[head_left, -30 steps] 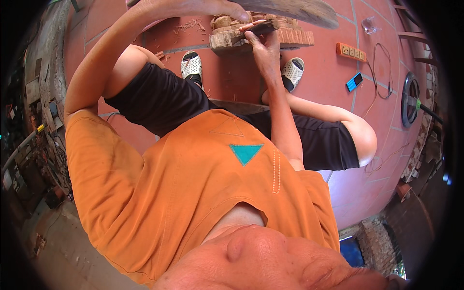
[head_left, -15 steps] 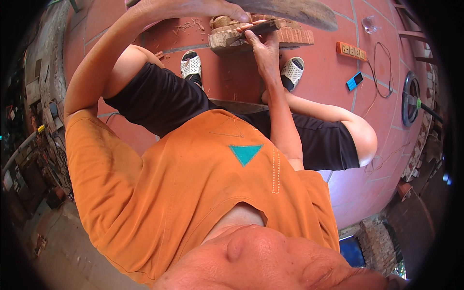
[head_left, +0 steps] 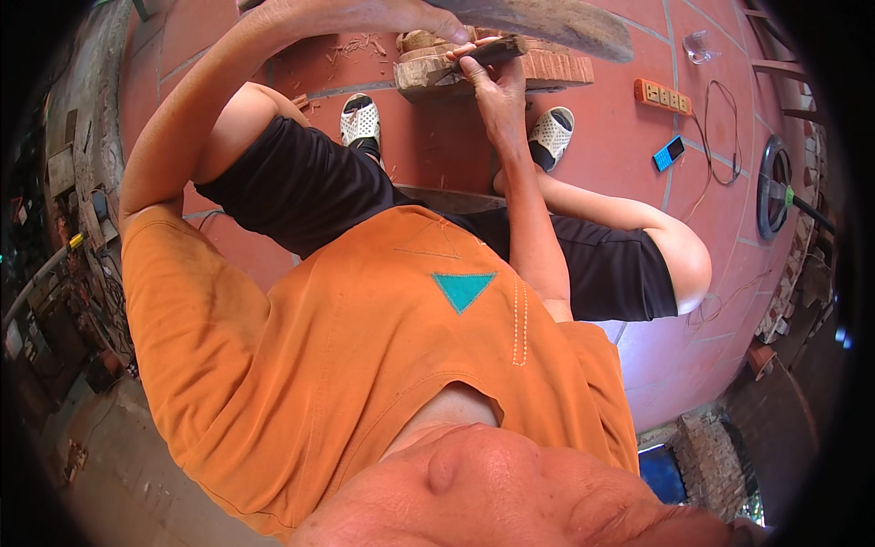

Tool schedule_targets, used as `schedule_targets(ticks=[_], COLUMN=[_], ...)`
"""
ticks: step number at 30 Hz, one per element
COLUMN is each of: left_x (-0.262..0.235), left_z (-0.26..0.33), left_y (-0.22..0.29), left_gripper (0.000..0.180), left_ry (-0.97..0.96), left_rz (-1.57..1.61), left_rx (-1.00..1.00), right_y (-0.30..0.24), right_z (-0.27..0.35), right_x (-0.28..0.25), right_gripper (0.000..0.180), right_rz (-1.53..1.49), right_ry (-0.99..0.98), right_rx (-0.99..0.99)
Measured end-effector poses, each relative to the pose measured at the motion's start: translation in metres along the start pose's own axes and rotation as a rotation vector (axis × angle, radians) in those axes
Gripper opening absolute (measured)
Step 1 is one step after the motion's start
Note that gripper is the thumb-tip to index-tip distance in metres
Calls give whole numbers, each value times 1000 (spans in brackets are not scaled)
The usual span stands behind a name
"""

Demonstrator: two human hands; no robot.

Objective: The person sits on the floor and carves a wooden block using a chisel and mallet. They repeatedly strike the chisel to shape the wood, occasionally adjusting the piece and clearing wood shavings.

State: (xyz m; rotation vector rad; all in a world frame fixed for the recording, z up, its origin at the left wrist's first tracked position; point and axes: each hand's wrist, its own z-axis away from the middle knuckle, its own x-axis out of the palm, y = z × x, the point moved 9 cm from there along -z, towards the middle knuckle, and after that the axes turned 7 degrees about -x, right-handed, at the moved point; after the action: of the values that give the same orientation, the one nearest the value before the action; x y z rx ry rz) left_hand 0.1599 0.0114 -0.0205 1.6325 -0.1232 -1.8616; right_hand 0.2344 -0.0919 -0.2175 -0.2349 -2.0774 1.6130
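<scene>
At the top of the head view, my left hand [head_left: 441,22] is closed at the near end of a long flat wooden club [head_left: 556,20]; the frame's edge cuts off part of this grip. The club reaches rightward above the work. Below it, my right hand [head_left: 497,84] wraps round the dark handle of a chisel [head_left: 503,50], thumb on the near side. The chisel slants down to the left, its tip at a thick carved wooden block [head_left: 428,75]. Rounded shapes show on the block's upper face, partly hidden by hands and club. The block sits between my feet.
Wood shavings [head_left: 357,46] lie on the red tile floor [head_left: 629,137]. To the right are an orange power strip [head_left: 663,96] with a cord, a blue keypad phone [head_left: 668,153], a clear glass [head_left: 698,46] and a standing fan [head_left: 775,187]. Stacked timber [head_left: 100,182] lines the left side.
Almost nothing differs. The club's far end has shifted very slightly left and nearer. Both hands keep their places, with the chisel still at the block.
</scene>
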Motion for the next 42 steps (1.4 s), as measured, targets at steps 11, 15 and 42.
schedule_targets(ticks=[11, 15, 42], left_x=[0, 1, -1], left_z=[3, 5, 13], left_y=[27, 25, 11], left_gripper=[79, 79, 72], left_ry=[-41, 0, -70], left_rz=[211, 165, 51], left_rx=[66, 110, -20], right_y=[-13, -7, -16], right_z=[3, 3, 1], right_x=[6, 5, 13], right_gripper=[21, 20, 21], right_rz=[241, 225, 183], right_ry=[0, 32, 21], right_rx=[-29, 1, -45])
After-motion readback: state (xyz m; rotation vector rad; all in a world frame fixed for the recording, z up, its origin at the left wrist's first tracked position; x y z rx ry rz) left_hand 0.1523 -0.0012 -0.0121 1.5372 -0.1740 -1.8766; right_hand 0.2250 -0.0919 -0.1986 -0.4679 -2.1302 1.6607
